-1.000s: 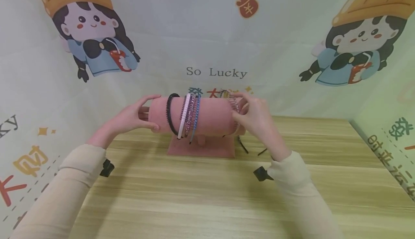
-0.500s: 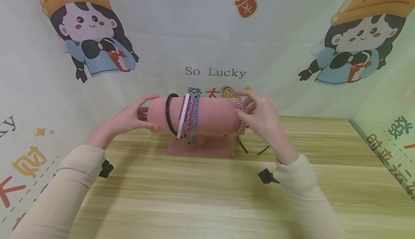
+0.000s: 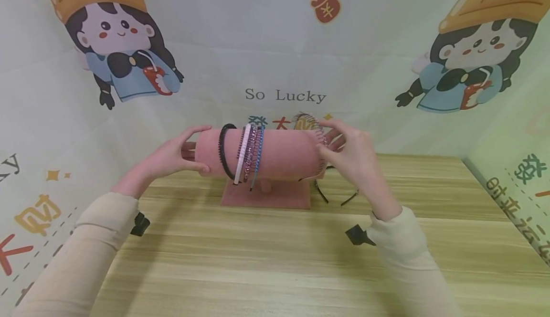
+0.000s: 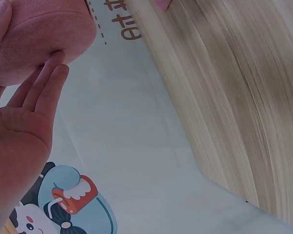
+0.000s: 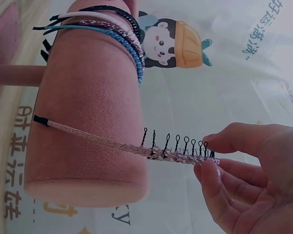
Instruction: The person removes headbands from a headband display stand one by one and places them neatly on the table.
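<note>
Printed backdrop behind, the right hand pinches a beaded headband, shifted rightward, leaving less pink roll beyond it; the left hand grips the opposite end.

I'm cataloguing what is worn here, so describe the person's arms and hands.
The left sleeve and right sleeve are plain, cream-coloured and long, folded or bunched back at the ends. A small black angular device shows beside the left cuff, and a second black device beside the right cuff. The left hand and right hand are gloveless, with no rings visible.
</note>
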`<state>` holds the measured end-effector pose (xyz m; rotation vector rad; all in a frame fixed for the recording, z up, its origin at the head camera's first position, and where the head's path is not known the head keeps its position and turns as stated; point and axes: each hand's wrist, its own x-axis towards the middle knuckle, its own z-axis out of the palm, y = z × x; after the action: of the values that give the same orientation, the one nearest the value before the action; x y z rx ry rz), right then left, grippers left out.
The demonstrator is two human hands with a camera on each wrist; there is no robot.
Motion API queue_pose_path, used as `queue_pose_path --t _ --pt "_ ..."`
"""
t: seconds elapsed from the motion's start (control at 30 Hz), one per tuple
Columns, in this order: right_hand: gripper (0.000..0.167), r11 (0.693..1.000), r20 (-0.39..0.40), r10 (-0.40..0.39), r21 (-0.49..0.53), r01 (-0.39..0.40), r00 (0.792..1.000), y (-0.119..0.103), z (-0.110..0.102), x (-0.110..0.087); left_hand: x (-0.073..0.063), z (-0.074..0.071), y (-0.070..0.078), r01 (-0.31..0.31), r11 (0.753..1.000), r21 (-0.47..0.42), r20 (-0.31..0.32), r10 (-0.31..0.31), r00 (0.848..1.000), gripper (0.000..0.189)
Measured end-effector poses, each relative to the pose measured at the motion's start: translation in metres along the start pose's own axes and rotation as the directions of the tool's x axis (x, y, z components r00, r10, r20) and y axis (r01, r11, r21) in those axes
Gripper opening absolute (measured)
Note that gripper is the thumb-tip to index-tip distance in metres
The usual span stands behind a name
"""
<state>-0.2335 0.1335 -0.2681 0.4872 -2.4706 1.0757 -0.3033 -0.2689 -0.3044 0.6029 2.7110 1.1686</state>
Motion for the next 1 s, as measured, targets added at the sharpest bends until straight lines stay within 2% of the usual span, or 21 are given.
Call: queue_pose_path --t 0.33,1.0 --pt "0.044 1.0 -0.022 0.004 -0.01 -0.004 1.0 0.0 -0.01 -0.002 0.0 0.0 -0.001 -0.004 1.0 -0.006 -0.001 0.004 1.0 0.098" --pt "0.042 0.999 -0.166 -0.046 0.004 0.048 0.985 0.002 -0.03 -0.004 -0.002 0.001 0.001 -0.001 1.0 -0.017 -0.003 0.001 1.0 0.097"
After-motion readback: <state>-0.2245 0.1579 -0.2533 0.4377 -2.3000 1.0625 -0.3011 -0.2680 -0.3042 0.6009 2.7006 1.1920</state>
